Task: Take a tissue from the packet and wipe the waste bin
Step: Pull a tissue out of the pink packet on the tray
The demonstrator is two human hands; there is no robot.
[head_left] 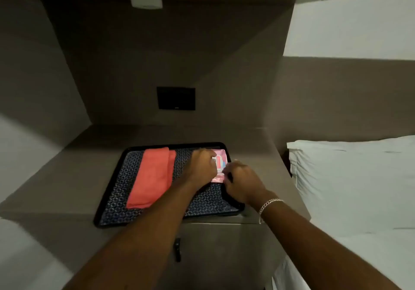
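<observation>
A pink tissue packet (pixel 219 163) lies at the back right of a black patterned tray (pixel 116 197) on the bedside cabinet. My left hand (pixel 202 165) rests on the packet's left side with its fingers curled onto it. At the packet's near right edge, my right hand (pixel 241 183) pinches something with closed fingers; whether a tissue is between them is hidden. No waste bin is in view.
A folded coral cloth (pixel 150 176) lies on the left half of the tray. A bed with a white pillow (pixel 350 177) stands close on the right. The cabinet door has a dark handle (pixel 177 249) below the tray. A black wall panel (pixel 176 98) sits behind.
</observation>
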